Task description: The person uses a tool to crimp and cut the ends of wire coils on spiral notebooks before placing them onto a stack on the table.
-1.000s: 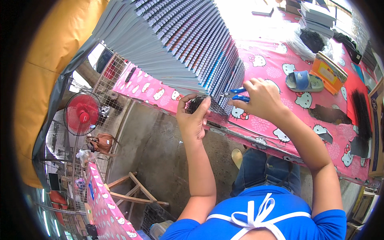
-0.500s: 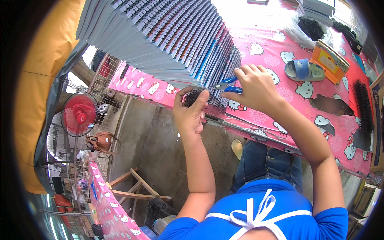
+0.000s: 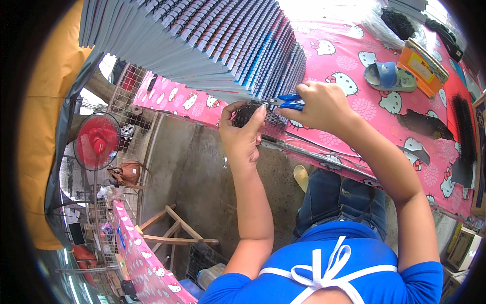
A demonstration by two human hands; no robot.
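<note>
A tall stack of spiral-bound books (image 3: 217, 55) fans across the table, black coils along the edge that faces right. My left hand (image 3: 242, 133) curls around a bunch of black binding coils (image 3: 244, 114) at the stack's near corner, thumb on top. In my right hand (image 3: 326, 105) is a pair of blue-handled pliers (image 3: 291, 103), possibly of the cutting kind. Their jaws point left and meet the coil ends beside my left thumb tip. Exactly what lies between the jaws is too small to tell.
The pink table covering (image 3: 362, 109) is torn at the right. On it are a blue slipper (image 3: 382, 76), an orange box (image 3: 422, 68), a bundle of black coils (image 3: 460, 129) and a plastic bag (image 3: 372, 28). A red fan (image 3: 98, 144) and wooden frame (image 3: 177, 230) stand left.
The pliers have moved left, bringing their jaws to the coils by my left thumb. Their handles are closer together. My left hand has stayed at the stack's corner.
</note>
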